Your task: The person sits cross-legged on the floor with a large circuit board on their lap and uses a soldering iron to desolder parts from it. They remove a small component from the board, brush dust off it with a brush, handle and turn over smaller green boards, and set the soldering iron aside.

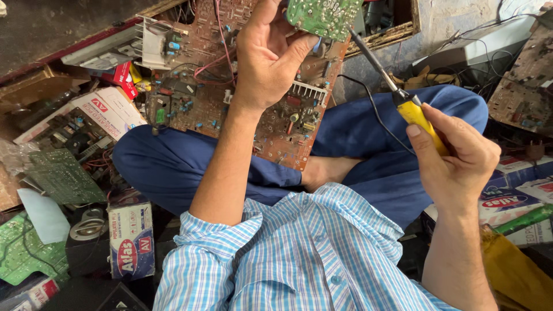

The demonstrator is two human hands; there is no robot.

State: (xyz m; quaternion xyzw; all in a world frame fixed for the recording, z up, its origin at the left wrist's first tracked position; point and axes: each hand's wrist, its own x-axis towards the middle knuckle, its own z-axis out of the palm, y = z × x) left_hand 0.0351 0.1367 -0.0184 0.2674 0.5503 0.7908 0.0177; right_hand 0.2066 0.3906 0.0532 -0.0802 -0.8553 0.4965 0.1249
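Two hands work over crossed legs: the left hand (266, 55) pinches a green board (324, 16) by its lower edge, fingers closed on it; the right hand (455, 155) grips a yellow-handled iron (397, 95), its tip at the board. A slip could burn the left fingers or the cable (377, 112). A small carton (131, 237) stands shut, contents unseen.

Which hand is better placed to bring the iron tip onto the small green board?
Right. The right hand already grips the soldering iron by its yellow handle, tip aimed up at the green board. The left hand is busy holding that board up, so it likely just steadies it.
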